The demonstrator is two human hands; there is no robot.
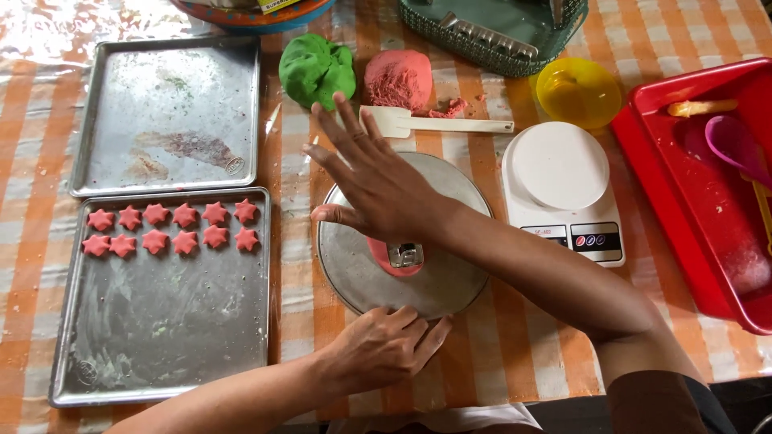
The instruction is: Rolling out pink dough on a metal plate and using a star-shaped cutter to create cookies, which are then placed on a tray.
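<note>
Overhead, a person's right hand (371, 178) hovers flat and open, fingers spread, over a round metal plate (446, 277) at the middle of a table (515, 362) covered with an orange-and-white checked cloth. At the near edge of that plate the left hand (378, 347) rests with its fingers curled loosely against the rim, grasping nothing. On the plate, just near of the right palm, lies a thin disc of pink dough (384, 264) with a small metal cutter (406, 255) standing in it.

Just beyond the plate lies a white plastic scraper (434, 124), and beyond that a lump of green dough (316, 69) sits beside a lump of pink dough (397, 79), with pink crumbs (450, 108) to its right.

To the left, a near baking tray (161, 337) carries two rows of pink star-shaped cookies (170, 227) along its far side; an empty far baking tray (169, 112), smeared with residue, lies just beyond it.

To the right of the plate stands a white digital kitchen scale (563, 189), and beyond it a yellow bowl (577, 91). At the right edge a red plastic tray (683, 201) holds a pink spoon (736, 145) and other utensils. A green basket (498, 32) sits at the far edge.
</note>
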